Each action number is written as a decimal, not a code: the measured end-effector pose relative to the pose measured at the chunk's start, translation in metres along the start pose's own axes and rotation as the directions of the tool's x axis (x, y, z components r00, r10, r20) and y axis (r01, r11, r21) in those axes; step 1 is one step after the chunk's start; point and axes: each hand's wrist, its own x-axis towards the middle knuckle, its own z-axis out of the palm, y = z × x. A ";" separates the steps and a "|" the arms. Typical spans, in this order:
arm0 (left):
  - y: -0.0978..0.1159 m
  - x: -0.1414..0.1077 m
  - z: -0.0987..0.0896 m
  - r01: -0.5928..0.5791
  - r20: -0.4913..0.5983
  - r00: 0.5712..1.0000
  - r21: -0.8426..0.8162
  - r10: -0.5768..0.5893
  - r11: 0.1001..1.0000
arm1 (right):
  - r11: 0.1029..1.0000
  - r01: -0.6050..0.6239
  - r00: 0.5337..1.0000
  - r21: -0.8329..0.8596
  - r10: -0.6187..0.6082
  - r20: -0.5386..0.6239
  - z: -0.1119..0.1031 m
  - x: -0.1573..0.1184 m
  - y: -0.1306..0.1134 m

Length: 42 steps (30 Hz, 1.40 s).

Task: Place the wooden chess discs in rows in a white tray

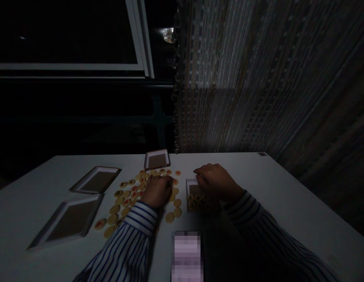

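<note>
While the left hand (158, 191) reaches over the loose discs (134, 188) in the middle of the worktop (287, 203), the right hand (215, 178) is above the tray (195, 188), where more discs lie at the near end. The left fingers curl downward, their tips hidden, so I cannot tell whether they pinch a disc. The right fingers point inward over the tray's far edge, thumb close by; it is too dark to tell if anything sits between them. The discs look light, stiff and hardly fragile, perhaps wooden, with smooth faces that may slide easily. Lying flat, each is probably best taken by its round edge, from opposite sides, rather than by the face.
</note>
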 end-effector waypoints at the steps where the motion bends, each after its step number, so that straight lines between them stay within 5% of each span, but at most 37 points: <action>1: 0.001 0.000 0.000 -0.003 0.004 1.000 0.007 0.003 1.000 | 1.000 0.000 1.000 -0.003 0.000 -0.002 0.001 -0.001 0.002; 10: 0.005 0.002 0.000 0.018 0.032 0.999 0.023 -0.019 1.000 | 1.000 0.006 1.000 -0.010 -0.006 -0.006 0.002 -0.002 0.003; 17: 0.004 0.000 -0.005 -0.034 -0.121 0.992 0.008 0.035 0.999 | 1.000 0.028 0.999 -0.004 -0.028 -0.018 0.001 -0.003 0.002; 30: 0.018 -0.021 -0.005 -0.152 -0.354 0.935 -0.407 -0.002 0.901 | 1.000 0.023 0.999 0.006 -0.023 -0.034 -0.002 -0.007 0.000; 37: 0.036 -0.030 0.003 -0.111 -0.348 0.921 -0.664 -0.174 0.739 | 1.000 0.001 1.000 0.017 -0.001 -0.021 -0.008 -0.009 -0.001; 42: 0.050 -0.036 0.007 0.021 -0.180 0.920 -0.865 -0.349 0.502 | 1.000 0.010 0.999 0.002 -0.010 -0.050 -0.009 -0.011 0.000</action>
